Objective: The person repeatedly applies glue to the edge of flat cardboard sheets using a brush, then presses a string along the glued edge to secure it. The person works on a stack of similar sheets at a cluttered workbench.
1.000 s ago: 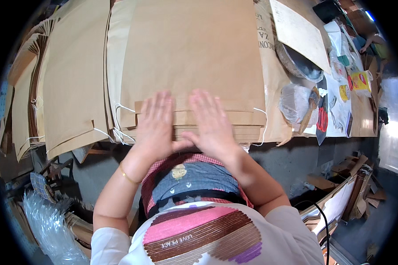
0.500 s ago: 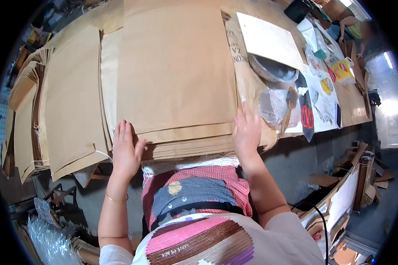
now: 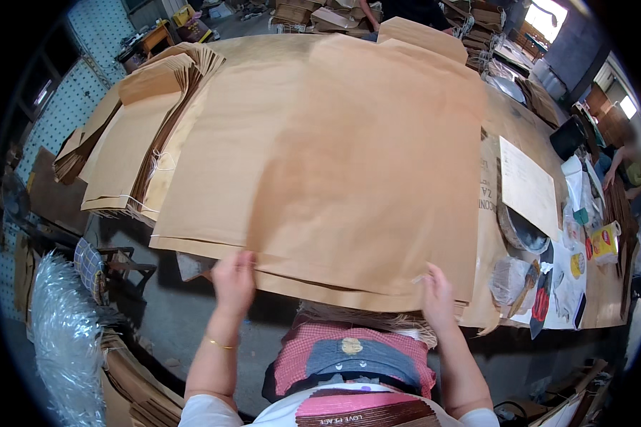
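Print at the right and near side

Dark capital letters stand in rows on the brown paper (image 3: 487, 193) at the right, partly covered. At the near side, pale capitals run along a brown stripe on the shirt (image 3: 367, 410). Farther right, a yellow packet (image 3: 605, 243) bears a red label, its print too small to read. Faint marks on the white board (image 3: 530, 185) are illegible.

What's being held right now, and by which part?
A large brown paper sheet, by its near edge: left grip at its left corner, right grip toward the right end.
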A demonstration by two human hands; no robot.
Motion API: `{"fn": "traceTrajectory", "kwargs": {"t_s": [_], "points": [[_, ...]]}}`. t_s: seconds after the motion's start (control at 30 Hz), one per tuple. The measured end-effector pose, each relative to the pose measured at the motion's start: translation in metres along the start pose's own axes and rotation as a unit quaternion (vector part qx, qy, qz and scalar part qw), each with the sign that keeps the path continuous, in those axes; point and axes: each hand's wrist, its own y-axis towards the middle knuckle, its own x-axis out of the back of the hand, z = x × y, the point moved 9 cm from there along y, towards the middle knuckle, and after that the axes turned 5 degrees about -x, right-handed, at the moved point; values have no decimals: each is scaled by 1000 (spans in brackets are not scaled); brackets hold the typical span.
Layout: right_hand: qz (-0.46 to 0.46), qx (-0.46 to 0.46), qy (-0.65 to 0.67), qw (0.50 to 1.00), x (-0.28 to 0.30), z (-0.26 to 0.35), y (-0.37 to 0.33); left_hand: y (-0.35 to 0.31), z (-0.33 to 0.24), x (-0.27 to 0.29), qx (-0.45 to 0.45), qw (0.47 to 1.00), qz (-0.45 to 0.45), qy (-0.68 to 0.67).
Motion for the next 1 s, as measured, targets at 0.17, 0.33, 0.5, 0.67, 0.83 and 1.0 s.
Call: {"fn": "traceTrajectory", "kwargs": {"t_s": [0.17, 0.33, 0.5, 0.67, 0.83, 1.0], "points": [[190, 69, 132, 970, -136, 107, 34, 32, 159, 107, 75, 987, -105, 95], [317, -95, 111, 937, -257, 134, 55, 79, 261, 169, 146, 962, -16, 231], [307, 73, -3, 949, -227, 144, 9, 83, 177, 97, 101, 829, 28, 549], [511, 105, 69, 850, -99, 97, -57, -10, 30, -46, -96, 940, 242, 220], [-118, 52, -336, 933, 154, 10, -13, -21, -54, -81, -163, 956, 233, 64], [-101, -103, -484, 863, 218, -74, -36, -3, -79, -119, -119, 942, 297, 97]]}}
